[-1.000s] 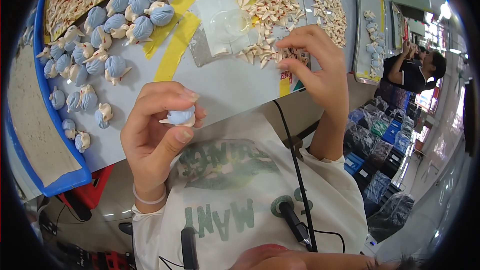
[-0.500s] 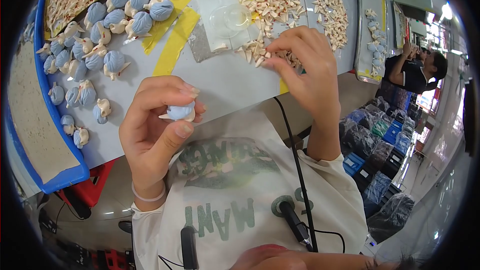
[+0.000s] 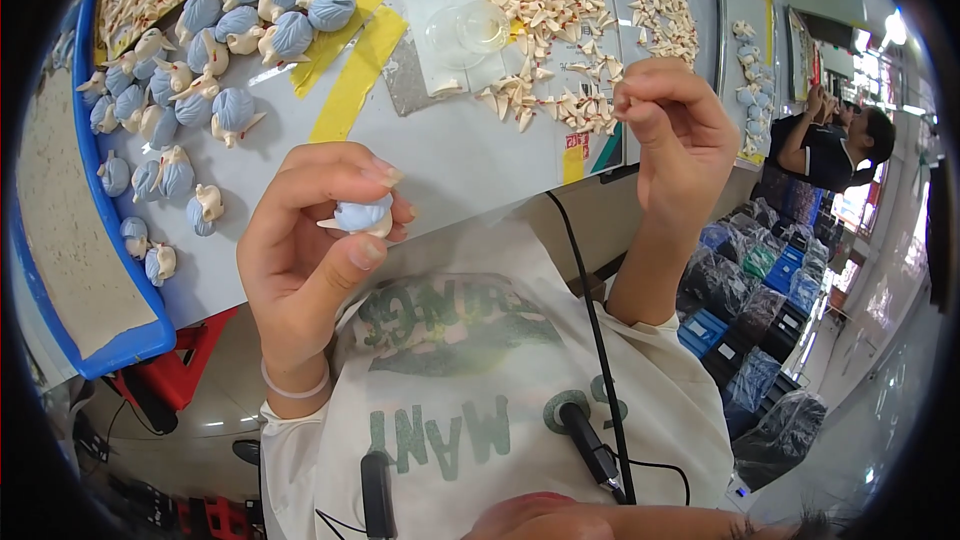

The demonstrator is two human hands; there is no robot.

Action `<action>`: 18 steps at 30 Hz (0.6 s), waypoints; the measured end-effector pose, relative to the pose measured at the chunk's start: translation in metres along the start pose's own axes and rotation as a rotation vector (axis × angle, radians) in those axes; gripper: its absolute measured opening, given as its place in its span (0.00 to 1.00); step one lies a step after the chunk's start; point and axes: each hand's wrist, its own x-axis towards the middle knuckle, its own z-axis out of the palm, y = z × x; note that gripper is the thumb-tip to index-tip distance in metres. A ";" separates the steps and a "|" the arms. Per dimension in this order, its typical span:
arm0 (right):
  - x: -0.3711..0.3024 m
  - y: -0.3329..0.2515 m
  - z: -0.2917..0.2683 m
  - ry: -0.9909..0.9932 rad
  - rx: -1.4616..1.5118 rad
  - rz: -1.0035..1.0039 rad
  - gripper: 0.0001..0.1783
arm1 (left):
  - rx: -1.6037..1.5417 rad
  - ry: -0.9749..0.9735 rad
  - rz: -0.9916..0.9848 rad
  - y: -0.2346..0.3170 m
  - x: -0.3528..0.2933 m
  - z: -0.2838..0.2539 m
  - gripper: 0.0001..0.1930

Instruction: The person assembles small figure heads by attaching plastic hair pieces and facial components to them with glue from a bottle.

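Note:
My left hand point(image 3: 305, 240) grips a small doll head point(image 3: 365, 215) with blue hair, between thumb and fingers just off the table's front edge. One pale pointed ear sticks out of the head's left side. My right hand point(image 3: 680, 130) is raised at the right, thumb and forefinger pinched together; whatever lies between the tips is too small to make out. Beyond it spreads a loose pile of cream pointed ear pieces point(image 3: 545, 10), some with red marks. On the left of the table lie several blue-haired doll heads point(image 3: 233, 110).
A round clear dish point(image 3: 468, 32) stands on a pale sheet near yellow tape point(image 3: 360, 70). At the left are a blue-rimmed tray point(image 3: 100, 290) and a box of ear pieces. A black cable point(image 3: 580, 280) hangs before me. Another person point(image 3: 840, 145) sits far right.
My right hand has lifted from the ear pile and moved right and slightly up, its fingertips now pinched. My left hand still holds the doll head in nearly the same place.

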 end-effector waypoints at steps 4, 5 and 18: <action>0.002 0.013 -0.007 -0.131 0.326 -0.008 0.07 | -0.045 -0.015 -0.018 0.001 0.000 -0.001 0.13; 0.003 0.014 -0.006 -0.139 0.408 0.010 0.07 | -0.054 -0.025 -0.014 0.000 0.000 -0.002 0.14; 0.052 -0.010 0.021 -0.255 0.023 0.099 0.07 | -0.124 -0.079 -0.038 0.001 0.001 -0.006 0.14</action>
